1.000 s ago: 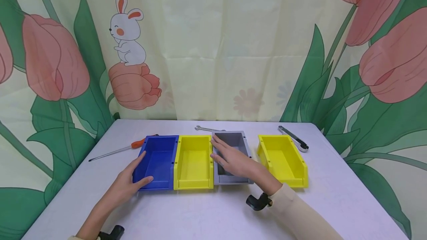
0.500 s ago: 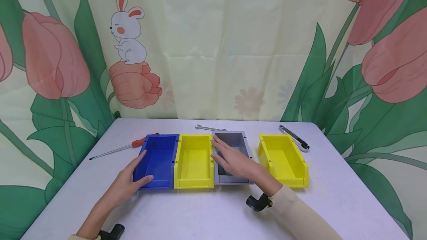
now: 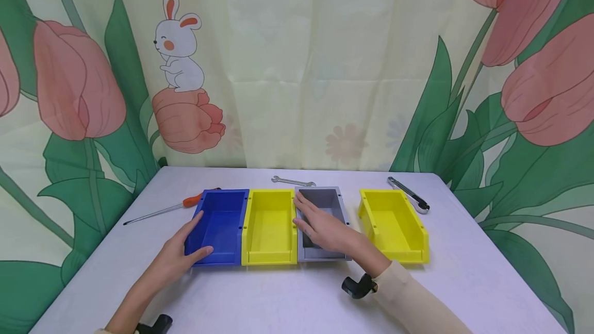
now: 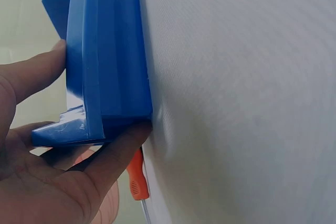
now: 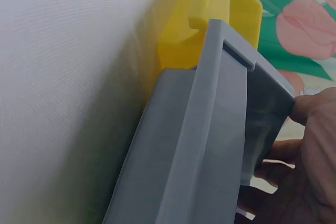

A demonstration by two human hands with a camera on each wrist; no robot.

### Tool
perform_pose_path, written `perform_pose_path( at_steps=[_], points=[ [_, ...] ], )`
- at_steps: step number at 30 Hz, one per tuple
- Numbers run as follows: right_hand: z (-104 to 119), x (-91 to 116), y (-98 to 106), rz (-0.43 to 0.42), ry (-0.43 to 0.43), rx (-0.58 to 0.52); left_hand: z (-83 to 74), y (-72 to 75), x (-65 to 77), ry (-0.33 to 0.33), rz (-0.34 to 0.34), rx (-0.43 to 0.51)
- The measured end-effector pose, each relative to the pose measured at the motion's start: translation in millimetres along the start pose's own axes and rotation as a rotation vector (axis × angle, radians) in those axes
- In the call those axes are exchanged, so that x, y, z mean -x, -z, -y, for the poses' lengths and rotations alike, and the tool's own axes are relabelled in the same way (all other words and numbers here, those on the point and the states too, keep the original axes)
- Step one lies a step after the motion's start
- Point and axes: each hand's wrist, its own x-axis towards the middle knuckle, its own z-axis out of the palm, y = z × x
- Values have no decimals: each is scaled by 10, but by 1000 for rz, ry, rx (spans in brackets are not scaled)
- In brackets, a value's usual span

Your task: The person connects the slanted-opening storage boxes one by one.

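Observation:
My left hand (image 3: 172, 255) holds the front left corner of a blue storage bin (image 3: 221, 228), thumb over the front lip and fingers along the left wall. The left wrist view shows these fingers low on the wall, by the table surface. Against the blue bin's right side stands a yellow bin (image 3: 273, 226). A grey bin (image 3: 330, 197) adjoins that one on the right. My right hand (image 3: 325, 228) reaches over the grey bin, its straight fingers and thumb touching the left rim. The right wrist view shows the thumb at the rim's edge.
Another yellow bin (image 3: 394, 226) stands apart to the right. Behind the row lies an open-end wrench (image 3: 293, 181). A screwdriver (image 3: 191, 201) with an orange handle lies at the left, and a black-and-silver tool (image 3: 410, 195) at the back right. A printed curtain (image 3: 278, 66) hangs behind the table.
The grey bin has slid slightly toward the person along with my right hand, uncovering the wrench's right end. My left hand and the other bins stay in place.

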Motion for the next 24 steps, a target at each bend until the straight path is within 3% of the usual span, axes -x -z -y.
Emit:
perform_pose_path(
  at_steps=[24],
  points=[
    [6,-16,-114,9,-21,-1,33,-5,-28,10,5,-11]
  ],
)
